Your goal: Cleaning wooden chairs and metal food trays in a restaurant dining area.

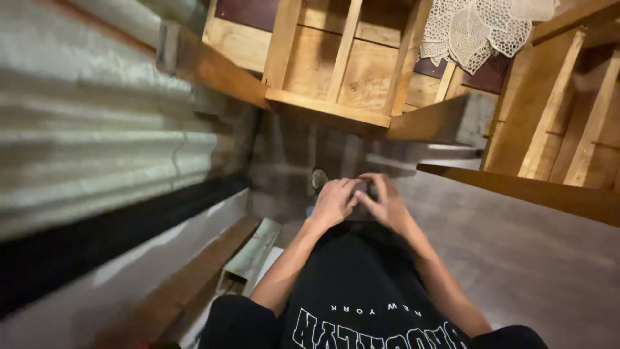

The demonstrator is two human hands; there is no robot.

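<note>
My left hand (334, 201) and right hand (385, 201) meet at waist height, just ahead of my black shirt (361, 291). Between the fingers of both sits a small dark object (363, 189); both hands are closed around it, fingertips overlapping on top. It is held close to the body and central, which I judge steadies it for fine finger work. Little of the object shows: a dark, small, compact shape, mostly hidden by the fingers. I cannot tell what it is.

Surroundings, read from the hands:
- At 12 o'clock, an unfinished wooden frame (336, 71) of pale planks, standing on the grey floor (516, 258).
- At 1 o'clock, a white lace cloth (478, 26) draped over the timber.
- At 3 o'clock, further wooden framing (555, 116).
- At 9 o'clock, a corrugated metal sheet (97, 142).
- At 7 o'clock, a pale green channel piece (252, 255) on the floor beside a wooden plank (187, 284).
- Just beyond the left hand, the toe of a shoe (319, 178).
</note>
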